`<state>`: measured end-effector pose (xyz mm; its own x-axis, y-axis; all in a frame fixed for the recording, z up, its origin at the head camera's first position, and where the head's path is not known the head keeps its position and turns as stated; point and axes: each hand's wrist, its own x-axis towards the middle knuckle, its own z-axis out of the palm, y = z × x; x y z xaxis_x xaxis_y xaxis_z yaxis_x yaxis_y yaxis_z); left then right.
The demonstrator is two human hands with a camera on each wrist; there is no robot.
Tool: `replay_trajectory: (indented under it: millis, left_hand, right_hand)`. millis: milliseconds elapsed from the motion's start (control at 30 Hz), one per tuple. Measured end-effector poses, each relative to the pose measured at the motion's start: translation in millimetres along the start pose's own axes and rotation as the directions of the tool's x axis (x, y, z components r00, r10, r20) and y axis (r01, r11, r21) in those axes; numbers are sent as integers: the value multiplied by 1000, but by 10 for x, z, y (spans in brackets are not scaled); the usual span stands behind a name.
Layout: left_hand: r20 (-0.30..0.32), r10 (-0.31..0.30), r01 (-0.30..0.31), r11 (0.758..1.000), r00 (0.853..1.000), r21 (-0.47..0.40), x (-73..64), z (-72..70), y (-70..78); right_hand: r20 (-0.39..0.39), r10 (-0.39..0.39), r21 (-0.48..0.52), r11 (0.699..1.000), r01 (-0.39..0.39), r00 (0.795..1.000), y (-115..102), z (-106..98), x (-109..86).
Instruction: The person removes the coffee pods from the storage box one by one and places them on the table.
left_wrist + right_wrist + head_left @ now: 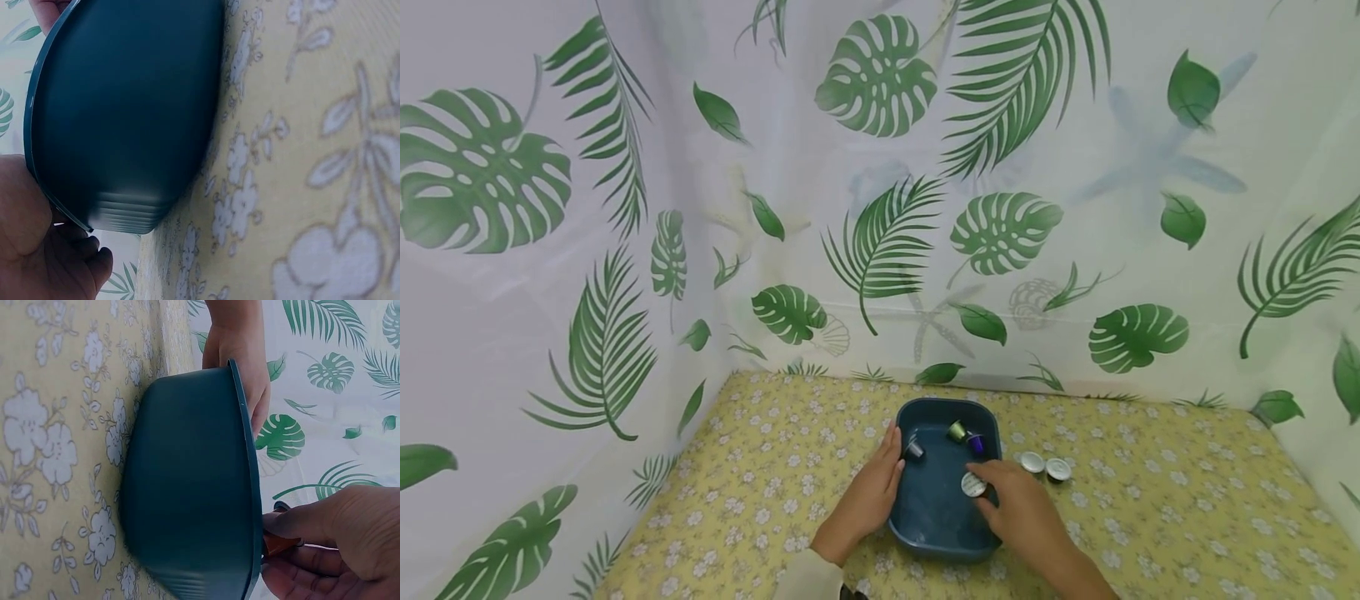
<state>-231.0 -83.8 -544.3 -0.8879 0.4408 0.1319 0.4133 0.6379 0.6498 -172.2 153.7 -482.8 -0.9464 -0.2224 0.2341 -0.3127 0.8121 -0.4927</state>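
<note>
A dark blue-green plastic basin (943, 517) stands in front of me. At its left rim, my left hand (876, 475) holds the side, the thumb over the edge and the fingers outside. My right hand (1018, 504) is above the basin's right rim, pinching a coffee capsule (974, 484) between thumb and fingers. Its white lid faces up toward the head camera; the right wrist view shows the capsule's orange-brown body (278, 544). Inside the basin lie a silver capsule (914, 449) by the left wall, and a green capsule (957, 431) beside a purple capsule (975, 443) toward the far right.
Two white-lidded capsules, one (1032, 462) beside the other (1058, 470), sit on the table to the right of the basin. A yellow floral cloth (775, 467) covers the table. Leaf-printed sheeting (880, 350) encloses the back and sides.
</note>
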Motion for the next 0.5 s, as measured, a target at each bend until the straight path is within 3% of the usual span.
replay_trajectory:
  millis: [267,500]
  left_hand:
    - [5,0,0,1000,1000,4,-2,-10,6]
    - [7,1,-1,1000,1000,6,0,-10,4]
  right_hand:
    - [-23,11,58,998,-9,1000,78,-86,-16]
    - [-103,-1,70,998,8,995,172,-125,-42]
